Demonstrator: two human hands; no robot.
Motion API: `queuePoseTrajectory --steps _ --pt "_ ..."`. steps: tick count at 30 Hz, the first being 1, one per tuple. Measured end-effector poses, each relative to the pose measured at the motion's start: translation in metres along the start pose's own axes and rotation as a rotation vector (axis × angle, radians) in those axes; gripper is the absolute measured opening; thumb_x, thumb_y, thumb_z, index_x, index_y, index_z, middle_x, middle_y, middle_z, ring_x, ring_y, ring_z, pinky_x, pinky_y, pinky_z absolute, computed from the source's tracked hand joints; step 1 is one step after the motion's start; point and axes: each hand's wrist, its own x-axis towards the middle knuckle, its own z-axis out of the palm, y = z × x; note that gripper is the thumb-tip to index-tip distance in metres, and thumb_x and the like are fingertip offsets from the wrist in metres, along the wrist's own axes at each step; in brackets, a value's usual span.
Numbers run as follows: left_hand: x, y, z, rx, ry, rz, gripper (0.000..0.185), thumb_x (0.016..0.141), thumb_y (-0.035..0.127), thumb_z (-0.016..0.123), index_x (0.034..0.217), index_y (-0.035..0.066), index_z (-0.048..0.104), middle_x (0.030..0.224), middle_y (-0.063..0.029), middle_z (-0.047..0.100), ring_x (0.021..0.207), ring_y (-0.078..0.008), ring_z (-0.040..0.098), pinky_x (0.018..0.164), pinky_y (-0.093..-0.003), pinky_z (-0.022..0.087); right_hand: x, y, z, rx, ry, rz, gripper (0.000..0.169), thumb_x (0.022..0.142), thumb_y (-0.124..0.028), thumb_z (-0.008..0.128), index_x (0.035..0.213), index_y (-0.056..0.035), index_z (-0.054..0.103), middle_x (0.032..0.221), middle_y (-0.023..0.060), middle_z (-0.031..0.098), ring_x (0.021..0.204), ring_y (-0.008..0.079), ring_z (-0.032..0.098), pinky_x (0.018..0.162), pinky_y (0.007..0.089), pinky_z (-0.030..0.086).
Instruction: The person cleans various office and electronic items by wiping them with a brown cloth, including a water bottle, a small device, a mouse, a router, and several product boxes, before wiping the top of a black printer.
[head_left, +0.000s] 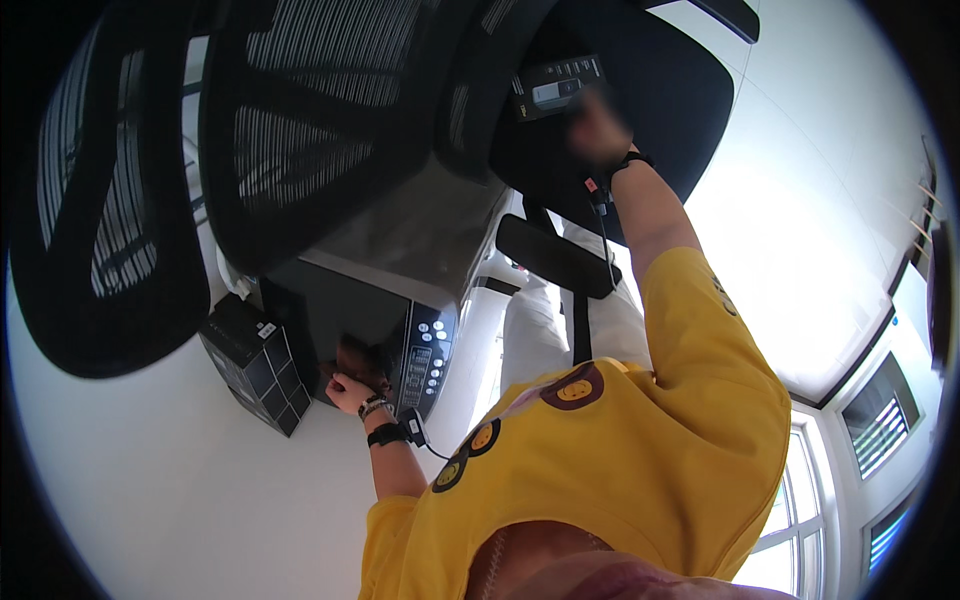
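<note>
My right hand (598, 129) is blurred and reaches over the black seat (675, 97) of an office chair. It overlaps the lower corner of a dark printed product box (546, 105), which pictures a silver and black device. Whether my fingers grip the box or only touch it is unclear. On the left, my left hand (349, 394) is at the glossy black top (330, 300) of an appliance, where its reflection shows. The fingers are curled, and nothing shows in them. Beside this hand is a control panel (425, 360) with several round buttons.
Black mesh chair backs (322, 67) fill the upper left. A padded armrest (555, 255) stands between my arms. Left of the appliance is a black carton (259, 360) with a grid pattern. Cabled devices are strapped at my left wrist (411, 427) and right wrist (596, 196).
</note>
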Motion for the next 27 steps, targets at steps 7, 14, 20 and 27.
queuePoseTrajectory --steps 7,14,20,27 --pt "0.010 0.020 0.004 0.066 -0.013 0.003 0.033 0.083 0.032 0.051 0.091 0.000 0.058 0.086 -0.0168 0.062 0.078 -0.0305 0.058 0.071 -0.0386 0.047 0.132 0.041 -0.041 -1.083 0.392 -1.393 0.041 0.087 -0.030 0.052 0.122 -0.0087 0.045 0.117 0.0123 0.049 0.105 0.0222 0.051 0.090 0.0332 0.041" --pt "0.003 -0.004 0.003 0.141 -0.017 -0.025 0.034 0.083 0.030 0.051 0.091 -0.001 0.059 0.088 -0.0196 0.062 0.083 -0.0357 0.058 0.074 -0.0397 0.047 0.028 -0.014 -0.003 0.328 0.044 -0.330 0.041 0.084 -0.030 0.058 0.119 -0.0098 0.049 0.115 0.0092 0.052 0.106 0.0210 0.051 0.090 0.0323 0.041" --pt "0.005 -0.006 -0.001 0.099 -0.020 0.027 0.030 0.082 0.031 0.052 0.083 0.002 0.061 0.088 -0.0195 0.061 0.083 -0.0373 0.057 0.072 -0.0444 0.046 -0.125 -0.012 -0.046 0.191 -0.155 -0.364 0.047 0.083 -0.036 0.058 0.121 -0.0108 0.047 0.118 0.0074 0.052 0.110 0.0212 0.049 0.094 0.0345 0.038" --pt "0.023 -0.005 -0.040 -0.144 -0.199 -0.028 0.029 0.078 0.032 0.058 0.094 0.008 0.059 0.092 -0.0152 0.059 0.087 -0.0328 0.057 0.076 -0.0405 0.047 -0.231 0.021 -0.055 -0.398 -0.525 -0.422 0.061 0.083 -0.050 0.051 0.130 -0.0127 0.038 0.126 0.0062 0.046 0.119 0.0230 0.041 0.100 0.0406 0.031"
